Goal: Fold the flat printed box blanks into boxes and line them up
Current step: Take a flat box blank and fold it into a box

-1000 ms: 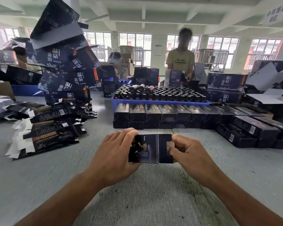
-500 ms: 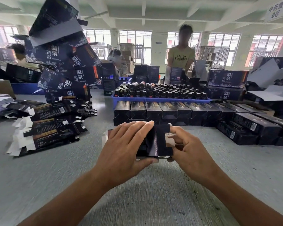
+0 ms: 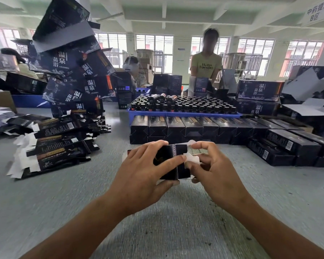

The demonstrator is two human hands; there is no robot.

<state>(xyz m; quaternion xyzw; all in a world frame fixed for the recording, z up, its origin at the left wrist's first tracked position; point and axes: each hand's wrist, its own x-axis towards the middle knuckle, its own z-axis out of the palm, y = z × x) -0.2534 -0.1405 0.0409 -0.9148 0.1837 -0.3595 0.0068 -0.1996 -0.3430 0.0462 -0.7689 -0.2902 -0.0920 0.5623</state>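
I saw both hands holding one dark box point(image 3: 173, 165) just above the grey worktop point(image 3: 64, 193), in the near middle. The left hand point(image 3: 144, 176) gripped the box, with its fingers point(image 3: 168, 162) laid across the top face and the thumb under the near edge. The right hand point(image 3: 216, 171) pinched the white end flaps point(image 3: 192, 157) of the box between thumb and curled fingers. A row of folded boxes point(image 3: 195, 127) stood farther back, in front of a blue tray of bottles point(image 3: 183, 107). Flat box blanks point(image 3: 54, 144) lay piled at the left.
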